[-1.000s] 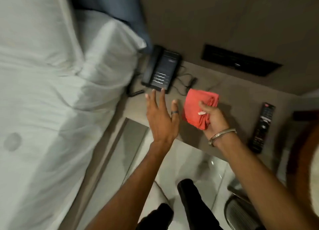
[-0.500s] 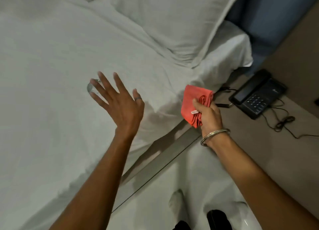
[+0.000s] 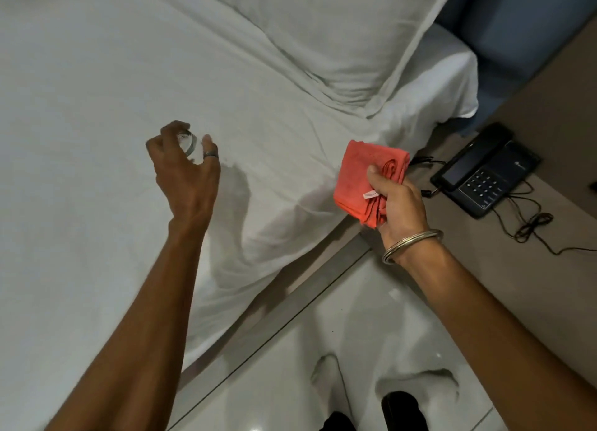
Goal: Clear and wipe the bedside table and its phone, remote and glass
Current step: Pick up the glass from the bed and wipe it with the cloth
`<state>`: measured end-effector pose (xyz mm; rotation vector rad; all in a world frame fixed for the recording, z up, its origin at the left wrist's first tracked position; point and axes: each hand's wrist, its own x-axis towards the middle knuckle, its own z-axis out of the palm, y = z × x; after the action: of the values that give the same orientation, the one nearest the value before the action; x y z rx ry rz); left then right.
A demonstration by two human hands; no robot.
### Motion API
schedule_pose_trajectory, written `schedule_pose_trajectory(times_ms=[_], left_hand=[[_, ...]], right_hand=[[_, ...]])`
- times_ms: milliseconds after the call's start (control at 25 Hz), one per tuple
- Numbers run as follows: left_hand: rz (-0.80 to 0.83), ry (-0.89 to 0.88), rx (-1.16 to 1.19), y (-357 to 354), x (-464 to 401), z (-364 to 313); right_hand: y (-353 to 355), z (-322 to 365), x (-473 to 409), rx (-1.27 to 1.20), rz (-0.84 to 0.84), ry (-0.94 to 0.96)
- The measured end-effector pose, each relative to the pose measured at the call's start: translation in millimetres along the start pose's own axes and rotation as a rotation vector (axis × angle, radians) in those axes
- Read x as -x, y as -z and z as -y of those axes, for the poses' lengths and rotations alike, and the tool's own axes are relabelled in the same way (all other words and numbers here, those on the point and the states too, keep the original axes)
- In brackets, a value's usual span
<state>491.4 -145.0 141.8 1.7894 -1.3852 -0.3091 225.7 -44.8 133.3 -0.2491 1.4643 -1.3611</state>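
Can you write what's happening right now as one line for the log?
left hand: closing on glass on bed | right hand: holding red cloth | phone: on bedside table

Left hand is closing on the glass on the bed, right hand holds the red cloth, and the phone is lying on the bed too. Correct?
Not quite. The head view shows the phone on the bedside table, not the bed. The rest holds: left hand closing on the glass, right hand holding the cloth.
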Motion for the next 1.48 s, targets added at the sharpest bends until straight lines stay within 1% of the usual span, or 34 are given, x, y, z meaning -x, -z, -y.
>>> schedule_pose_trajectory(times_ms=[80,120,160,200,240,280,320,400,440,480,520,560,600,640,680,760,800,840,880,920,960,1000,1040,1080,1120,1160,1200,1240,1280,1320,1360,1400,1440,1480], left_hand=[[0.063,0.035,0.197,-11,20,-23],[0.125,0.050,0.287,-21,35,-37],[0.190,0.058,0.351,-30,48,-51],[0.255,0.064,0.401,-40,60,-66],[0.317,0.072,0.440,-50,72,-80],[0.370,0.085,0.475,-60,83,-94],[0.419,0.107,0.493,-68,93,-104],[0.508,0.179,0.536,-81,110,-116],[0.540,0.208,0.555,-84,118,-119],[0.571,0.225,0.567,-86,127,-120],[0.620,0.250,0.590,-91,135,-122],[0.664,0.305,0.635,-97,141,-122],[0.699,0.390,0.691,-101,145,-124],[0.718,0.461,0.709,-105,151,-126],[0.715,0.500,0.700,-110,156,-129],[0.690,0.531,0.681,-119,171,-137],[0.675,0.569,0.674,-123,175,-141],[0.684,0.601,0.667,-127,177,-142],[0.706,0.657,0.707,-132,180,-143],[0.728,0.727,0.755,-136,181,-146],[0.740,0.793,0.725,-139,184,-150],[0.788,0.839,0.721,-143,194,-155],[0.802,0.862,0.741,-145,209,-156],[0.815,0.837,0.790,-142,223,-161],[0.770,0.796,0.715,-144,232,-166],[0.804,0.834,0.838,-143,242,-169],[0.842,0.798,0.801,-146,245,-169],[0.890,0.853,0.734,-151,249,-167],[0.857,0.934,0.622,-158,240,-165],[0.877,0.958,0.596,-162,231,-167],[0.908,0.980,0.663,-164,225,-170],[0.916,0.994,0.753,-168,228,-178],[0.905,0.951,0.765,-172,231,-184],[0.898,0.865,0.711,-175,238,-194]], right_hand=[[4,9,3,-0.010,-0.018,0.115],[6,14,6,-0.004,-0.005,0.226],[6,17,14,0.028,0.052,0.347],[4,17,24,0.096,0.146,0.443],[4,13,33,0.207,0.258,0.514],[7,7,39,0.345,0.340,0.545],[9,2,44,0.445,0.341,0.539],[18,3,42,0.447,0.216,0.481],[25,2,40,0.457,0.146,0.495],[33,2,41,0.489,0.065,0.546],[45,2,43,0.581,-0.001,0.668],[57,-2,44,0.704,0.017,0.816],[66,-5,42,0.785,0.110,0.938],[72,-4,39,0.777,0.179,0.934],[77,-2,34,0.675,0.213,0.798],[85,6,25,0.229,0.197,0.378],[90,8,23,0.083,0.168,0.227],[98,6,20,-0.010,0.133,0.074],[106,1,21,-0.016,0.083,-0.026],[112,-3,29,-0.011,0.042,-0.058],[118,-6,40,0.048,-0.019,-0.012],[125,-10,50,0.238,-0.064,0.185],[130,-12,58,0.521,-0.088,0.440],[134,-13,57,0.769,-0.064,0.653],[136,-12,53,0.886,-0.034,0.777],[137,-10,48,0.808,-0.014,0.756],[137,-4,43,0.580,-0.029,0.604],[138,3,38,0.291,-0.054,0.385],[145,6,33,0.003,-0.052,0.146],[156,6,31,-0.241,0.005,-0.089],[169,5,30,-0.417,0.074,-0.258],[179,1,30,-0.523,0.099,-0.327],[185,-1,33,-0.617,0.093,-0.324],[187,-3,34,-0.692,0.054,-0.282]])
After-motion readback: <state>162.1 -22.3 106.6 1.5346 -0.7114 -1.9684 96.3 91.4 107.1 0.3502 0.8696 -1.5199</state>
